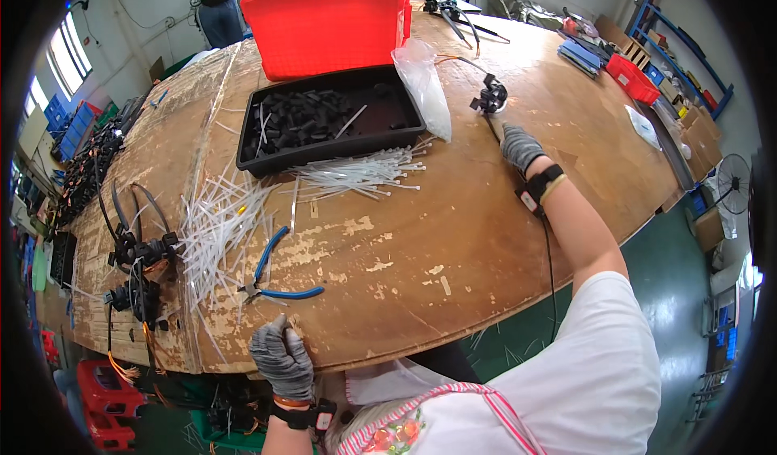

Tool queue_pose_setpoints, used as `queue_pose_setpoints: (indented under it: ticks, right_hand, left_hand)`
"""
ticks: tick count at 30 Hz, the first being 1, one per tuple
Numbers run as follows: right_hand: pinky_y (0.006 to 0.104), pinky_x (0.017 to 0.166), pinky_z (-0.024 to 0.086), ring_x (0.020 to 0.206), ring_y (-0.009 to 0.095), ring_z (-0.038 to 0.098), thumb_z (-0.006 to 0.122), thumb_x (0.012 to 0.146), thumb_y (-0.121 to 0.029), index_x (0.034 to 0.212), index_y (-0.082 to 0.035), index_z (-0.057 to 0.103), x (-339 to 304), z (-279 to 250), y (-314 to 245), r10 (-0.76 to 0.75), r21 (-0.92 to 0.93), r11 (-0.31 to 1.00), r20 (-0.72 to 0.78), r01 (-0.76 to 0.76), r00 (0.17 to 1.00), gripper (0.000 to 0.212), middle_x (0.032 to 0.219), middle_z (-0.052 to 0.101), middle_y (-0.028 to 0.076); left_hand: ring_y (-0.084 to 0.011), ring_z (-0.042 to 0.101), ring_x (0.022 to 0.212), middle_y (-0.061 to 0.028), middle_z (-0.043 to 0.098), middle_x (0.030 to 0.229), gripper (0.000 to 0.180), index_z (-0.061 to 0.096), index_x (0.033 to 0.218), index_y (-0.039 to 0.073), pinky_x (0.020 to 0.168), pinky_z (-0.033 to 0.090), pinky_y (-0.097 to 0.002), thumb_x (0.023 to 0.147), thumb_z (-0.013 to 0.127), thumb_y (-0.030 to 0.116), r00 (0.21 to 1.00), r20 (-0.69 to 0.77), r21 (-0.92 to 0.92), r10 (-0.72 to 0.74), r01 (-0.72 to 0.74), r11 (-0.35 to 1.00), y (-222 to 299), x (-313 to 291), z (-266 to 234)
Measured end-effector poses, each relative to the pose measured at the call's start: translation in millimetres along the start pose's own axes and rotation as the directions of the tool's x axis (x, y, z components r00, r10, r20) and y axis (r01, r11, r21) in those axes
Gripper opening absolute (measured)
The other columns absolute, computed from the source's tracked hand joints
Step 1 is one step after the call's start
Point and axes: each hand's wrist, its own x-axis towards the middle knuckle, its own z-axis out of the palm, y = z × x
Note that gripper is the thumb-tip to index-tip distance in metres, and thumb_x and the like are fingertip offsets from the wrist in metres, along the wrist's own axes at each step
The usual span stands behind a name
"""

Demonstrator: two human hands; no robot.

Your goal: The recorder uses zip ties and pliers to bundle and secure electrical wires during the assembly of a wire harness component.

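Note:
My right hand (522, 147), in a grey glove, reaches far across the table. Its fingers close round a black cable (491, 126) just below a bundle of black connectors (490, 96). My left hand (281, 355), also gloved, rests at the table's front edge with its fingers curled in and nothing visible in them. Beyond it lie blue-handled cutting pliers (267, 265), jaws to the left. White cable ties (218, 232) are heaped left of the pliers, with another pile (360, 172) before the black tray (324, 149). Small black pieces (299, 119) fill much of that tray.
A red crate (332, 30) stands behind the tray, a clear plastic bag (426, 91) beside it. Black cable assemblies lie at left (142, 253) and at the far edge (447, 6). A small red bin (633, 80) sits at far right; red stools (105, 402) stand lower left.

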Motion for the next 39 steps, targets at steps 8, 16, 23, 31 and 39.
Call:
queue_pose_setpoints:
  ticks: [8, 16, 23, 31, 39]
  right_hand:
    - [0.0436, 0.104, 0.039, 0.121, 0.036, 0.05, 0.059, 0.086, -0.028, 0.131, 0.002, 0.046, -158.2, -28.2, -23.0, -0.277, -0.066, 0.961, -0.332, 0.27, 0.902, 0.056, 0.129, 0.054, 0.023]
    - [0.043, 0.098, 0.043, 0.111, 0.036, 0.056, 0.061, 0.088, -0.028, 0.128, -0.004, 0.052, -269.0, -8.9, -88.9, -0.567, 0.292, 0.686, -0.36, 0.666, 0.741, 0.047, 0.119, 0.059, 0.02]
    - [0.0422, 0.086, 0.049, 0.095, 0.035, 0.062, 0.062, 0.089, -0.021, 0.116, -0.003, 0.06, -276.2, 39.4, -103.0, -0.518, 0.697, 0.4, -0.364, 0.595, 0.774, 0.033, 0.1, 0.065, 0.019]
    - [0.0333, 0.079, 0.05, 0.085, 0.023, 0.064, 0.058, 0.093, -0.01, 0.108, -0.002, 0.065, -276.6, 44.1, -112.8, -0.463, 0.832, 0.304, -0.297, 0.464, 0.835, 0.02, 0.091, 0.068, 0.015]
    - [0.0352, 0.081, 0.05, 0.087, 0.028, 0.065, 0.059, 0.092, -0.014, 0.105, -0.002, 0.066, -275.8, 48.2, -105.7, -0.48, 0.798, 0.203, -0.424, 0.567, 0.768, 0.018, 0.093, 0.068, 0.016]
  left_hand:
    - [-0.0303, 0.055, 0.086, -0.0108, 0.059, 0.089, 0.022, 0.061, 0.109, 0.003, 0.082, 0.042, -0.0413, 0.089, 0.055, 0.01, 0.999, -0.033, -0.005, 0.029, -0.03, 1.0, 2.1, 0.8, -1.3]
    - [-0.0339, 0.053, 0.09, -0.012, 0.056, 0.098, 0.035, 0.052, 0.118, 0.005, 0.084, 0.04, -0.0475, 0.085, 0.058, 0.013, 0.969, 0.02, 0.146, 0.246, -0.247, 0.958, 21.9, -10.3, -34.4]
    - [-0.0337, 0.056, 0.096, -0.0125, 0.059, 0.103, 0.028, 0.055, 0.115, 0.007, 0.09, 0.042, -0.0454, 0.088, 0.052, 0.015, 0.874, 0.464, 0.286, -0.146, 0.008, 0.958, -40.6, -177.9, -104.9]
    - [-0.0322, 0.056, 0.1, -0.0118, 0.06, 0.107, 0.028, 0.055, 0.116, 0.007, 0.092, 0.042, -0.0441, 0.09, 0.05, 0.016, 0.285, 0.713, 0.446, -0.64, 0.52, 0.728, -44.0, -297.8, -134.9]
    - [-0.0308, 0.056, 0.103, -0.0111, 0.06, 0.11, 0.028, 0.055, 0.116, 0.007, 0.095, 0.041, -0.0428, 0.091, 0.048, 0.016, 0.2, 0.831, 0.222, -0.52, 0.737, 0.638, -26.5, -288.5, -146.4]
